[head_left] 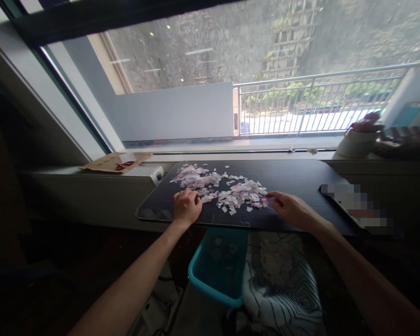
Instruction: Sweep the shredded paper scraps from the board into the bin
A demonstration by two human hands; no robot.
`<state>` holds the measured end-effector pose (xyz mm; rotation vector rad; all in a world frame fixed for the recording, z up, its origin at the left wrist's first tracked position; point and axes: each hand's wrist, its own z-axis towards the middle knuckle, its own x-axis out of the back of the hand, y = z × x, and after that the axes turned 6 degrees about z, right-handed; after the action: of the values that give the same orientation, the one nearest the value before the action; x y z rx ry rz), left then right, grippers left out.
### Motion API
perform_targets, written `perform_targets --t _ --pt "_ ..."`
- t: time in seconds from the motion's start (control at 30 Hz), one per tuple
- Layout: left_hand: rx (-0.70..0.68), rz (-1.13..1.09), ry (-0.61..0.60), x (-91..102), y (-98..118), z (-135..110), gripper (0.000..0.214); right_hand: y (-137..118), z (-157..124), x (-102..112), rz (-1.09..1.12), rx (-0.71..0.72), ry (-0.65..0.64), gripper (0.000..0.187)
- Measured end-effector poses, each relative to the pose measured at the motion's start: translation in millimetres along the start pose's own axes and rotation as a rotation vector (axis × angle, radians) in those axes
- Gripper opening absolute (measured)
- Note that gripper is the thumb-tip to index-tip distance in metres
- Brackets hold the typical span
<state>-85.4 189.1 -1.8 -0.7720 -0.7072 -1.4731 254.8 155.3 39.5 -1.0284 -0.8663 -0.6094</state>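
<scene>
A loose heap of small white and pink paper scraps (243, 193) lies on the dark tabletop (294, 177), with a pinker heap of scraps (194, 177) behind it to the left. At the near left edge of the scraps is my left hand (187, 206), its fingers curled inward; what they hold, if anything, is hidden. My right hand (289, 209) reaches in from the right, thumb and fingers drawn together at the edge of the white heap. Whether a scrap sits between those fingertips is too small to tell.
Below the table's front edge are a turquoise bin (196, 273) and a striped cloth-like bag (283, 298) with pale scraps inside. Red-handled scissors (125, 165) rest on brown cardboard (105, 162) on the sill. A blurred-out object (357, 207) lies at the table's right.
</scene>
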Motion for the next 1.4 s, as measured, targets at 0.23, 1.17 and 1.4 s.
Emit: perform_targets --t 0.23,1.17,1.4 --pt "-0.001 0.004 -0.008 -0.4 0.5 0.7 0.015 -0.1 -1.0 1.1 0.093 -0.039 -0.045 0.037" --pt "-0.005 0.008 0.001 -2.1 -0.1 1.0 0.016 4.3 -1.9 4.1 0.068 -0.115 -0.017 0.035" --pt "-0.004 0.006 0.005 -2.4 0.1 0.7 0.016 5.4 -0.9 2.0 0.105 -0.123 0.004 0.036"
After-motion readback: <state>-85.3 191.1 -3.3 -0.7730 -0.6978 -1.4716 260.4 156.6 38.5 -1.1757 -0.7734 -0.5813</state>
